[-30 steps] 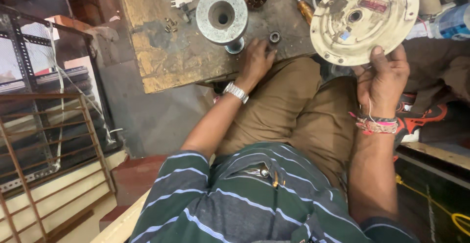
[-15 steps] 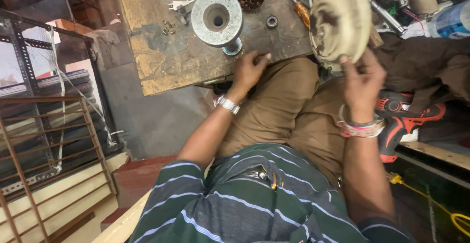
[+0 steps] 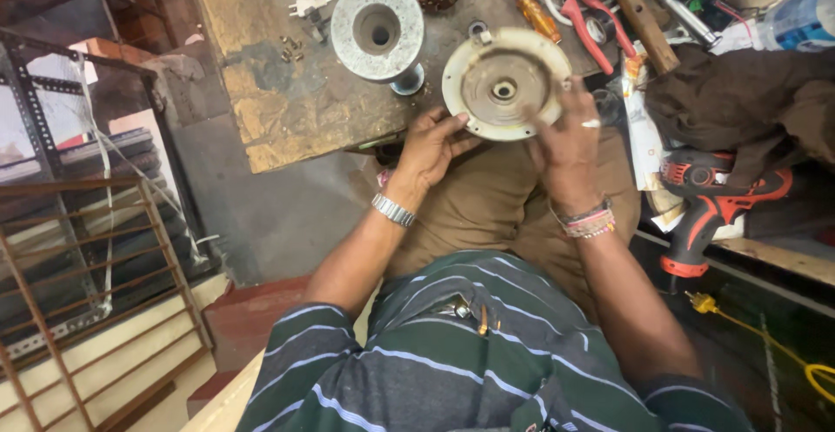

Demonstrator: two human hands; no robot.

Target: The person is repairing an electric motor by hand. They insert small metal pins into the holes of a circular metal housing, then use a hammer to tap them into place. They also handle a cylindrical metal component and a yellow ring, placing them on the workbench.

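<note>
You wear a dark green shirt (image 3: 487, 371) with thin white stripes and short sleeves, and brown trousers (image 3: 487, 206). Above that shirt, a metal watch (image 3: 393, 210) bands your left wrist; coloured thread bracelets (image 3: 584, 221) circle your right.

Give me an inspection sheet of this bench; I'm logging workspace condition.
Surface: worn wooden bench top, stained.
Job's things: round cream metal cover plate, held over the lap.
Clutter: grey metal flanged hub, screwdriver, red pliers, hammer, loose screws.
Grip: left hand and right hand on the plate's rim.
Cables: white plug; yellow cord.
Surroundings: red cordless drill, metal railing.
</note>
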